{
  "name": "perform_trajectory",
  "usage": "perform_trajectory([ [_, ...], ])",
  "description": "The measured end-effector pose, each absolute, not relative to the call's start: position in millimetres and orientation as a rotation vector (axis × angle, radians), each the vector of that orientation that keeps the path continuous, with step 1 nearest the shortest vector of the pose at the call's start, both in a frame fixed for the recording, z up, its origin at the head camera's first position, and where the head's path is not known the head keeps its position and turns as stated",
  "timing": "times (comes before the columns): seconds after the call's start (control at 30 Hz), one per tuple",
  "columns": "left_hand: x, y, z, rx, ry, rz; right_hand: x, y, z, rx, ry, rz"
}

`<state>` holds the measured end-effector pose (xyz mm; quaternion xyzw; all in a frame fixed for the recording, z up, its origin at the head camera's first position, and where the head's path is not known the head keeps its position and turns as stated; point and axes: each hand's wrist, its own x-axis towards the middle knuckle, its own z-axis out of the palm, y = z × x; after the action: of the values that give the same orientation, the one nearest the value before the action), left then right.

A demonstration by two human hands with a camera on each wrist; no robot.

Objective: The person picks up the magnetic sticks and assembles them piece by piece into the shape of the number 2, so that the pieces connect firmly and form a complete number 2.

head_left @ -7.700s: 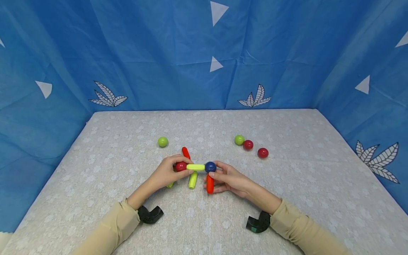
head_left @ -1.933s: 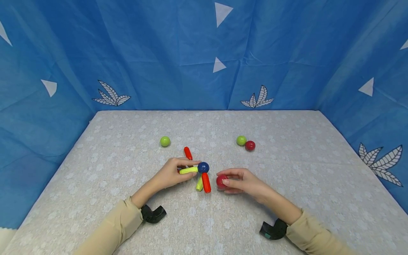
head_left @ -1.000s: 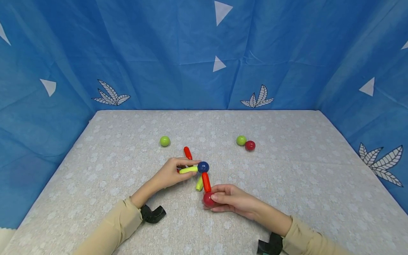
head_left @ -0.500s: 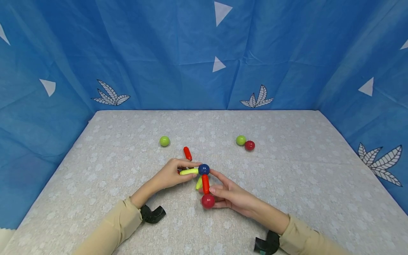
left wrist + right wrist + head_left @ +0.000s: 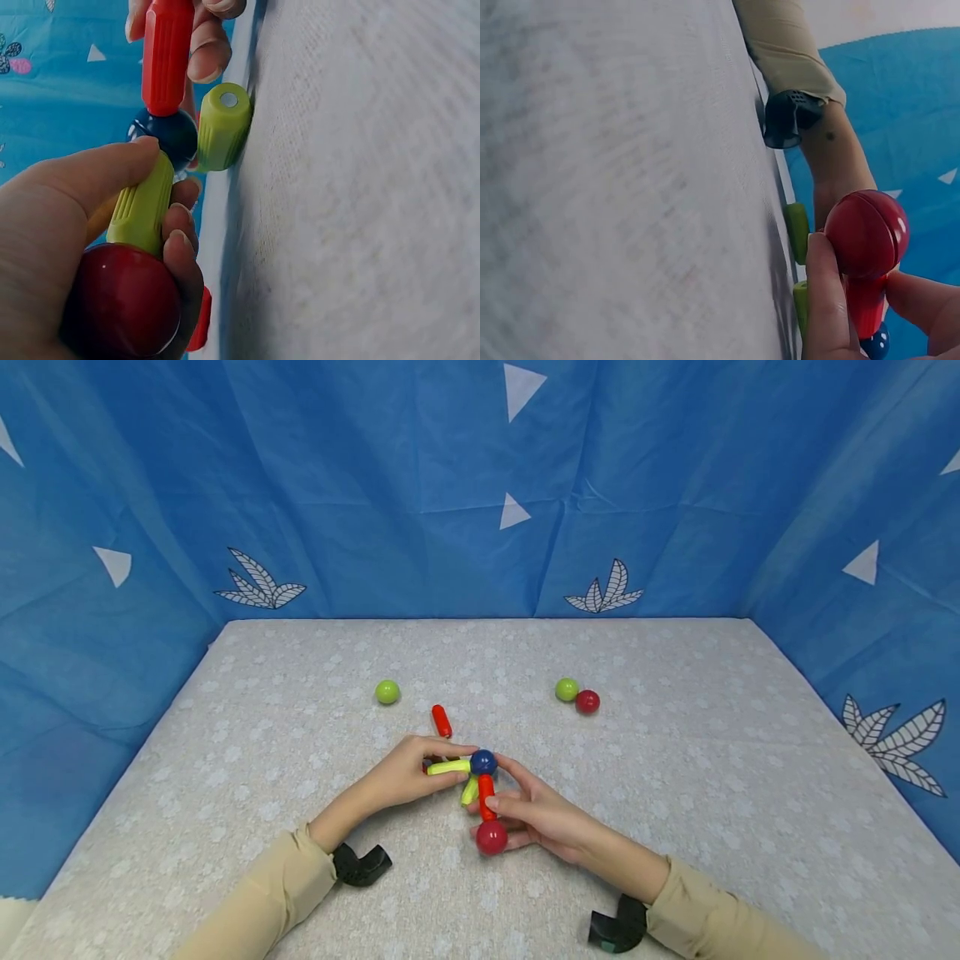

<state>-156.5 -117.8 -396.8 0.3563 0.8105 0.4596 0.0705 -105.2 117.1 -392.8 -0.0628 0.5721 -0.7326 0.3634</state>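
My left hand (image 5: 408, 772) grips a yellow-green toy stick (image 5: 448, 767), held between thumb and fingers. A red ball (image 5: 127, 300) sits at that stick's near end in the left wrist view, partly in the palm, and a blue ball (image 5: 483, 763) at its other end. From the blue ball a red stick (image 5: 487, 797) runs towards me, with another red ball (image 5: 492, 837) on its end. My right hand (image 5: 547, 818) pinches the red stick, one finger reaching the blue ball. A loose yellow-green stick (image 5: 225, 127) with a silver disc in its end lies just beside the joined pieces.
Another red stick (image 5: 441, 721) lies beyond my left hand. Behind it is a green ball (image 5: 387, 692). A second green ball (image 5: 567, 689) and a red ball (image 5: 588, 702) touch at the back right. The right wrist view shows another green stick (image 5: 796, 232) on the patterned tablecloth (image 5: 675, 735).
My right hand has brought a red ball from the back right onto the red stick's free end, then shifted its grip to the stick. My left hand keeps hold of the yellow-green stick.
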Motion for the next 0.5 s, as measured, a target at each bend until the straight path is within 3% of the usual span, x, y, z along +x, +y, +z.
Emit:
perform_trajectory([
  [0.5,-167.1,-103.2,-390.4,1.125,2.501,1.278,-113.9,130.1,-391.3,-0.217,1.561,-1.894],
])
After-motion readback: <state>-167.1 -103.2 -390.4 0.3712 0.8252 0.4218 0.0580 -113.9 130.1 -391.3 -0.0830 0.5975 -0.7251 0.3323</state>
